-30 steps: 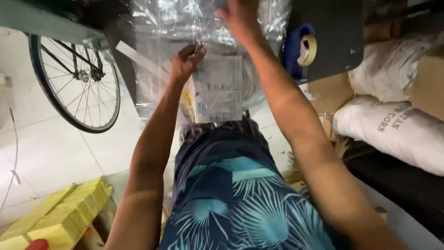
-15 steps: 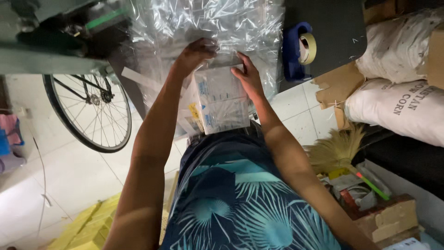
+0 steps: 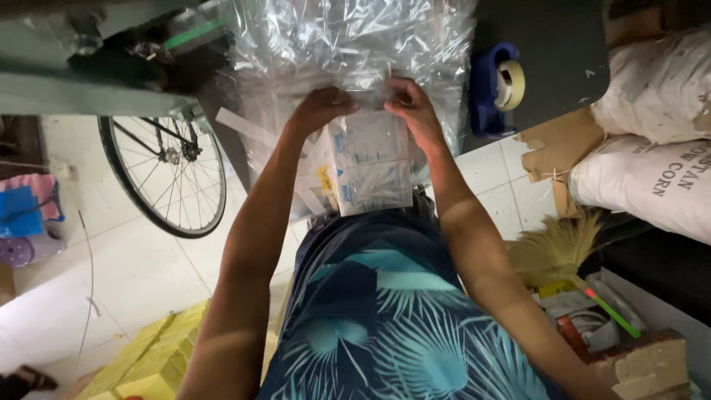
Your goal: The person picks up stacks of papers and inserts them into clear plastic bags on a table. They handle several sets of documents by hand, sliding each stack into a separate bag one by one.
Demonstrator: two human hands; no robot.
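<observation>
Both hands have come together since a second ago, when the left pinched low and the right reached high into the plastic; half a second ago they had closed to the sides of the packet, and now they meet at its top edge. Left of the grip stand a bicycle wheel (image 3: 164,176) on the tiled floor and, nearer the camera, a stack of yellow blocks (image 3: 152,359). The left hand (image 3: 320,108) is clenched on the upper left corner of the clear plastic packet (image 3: 374,167), fingers curled over the edge. The packet, holding white printed sheets, hangs just below both hands, in front of the person's patterned garment and against the heap of clear plastic bags (image 3: 355,37) on the dark tabletop (image 3: 548,44). The right hand (image 3: 409,107) grasps the upper right corner, just beside the left hand. The closing of the hands suggests work at the packet's mouth; whether it is being opened or sealed cannot be told. Right of the grip sit a blue tape dispenser (image 3: 495,87), torn cardboard (image 3: 559,144), white sacks (image 3: 652,148) and a straw broom (image 3: 555,252).
</observation>
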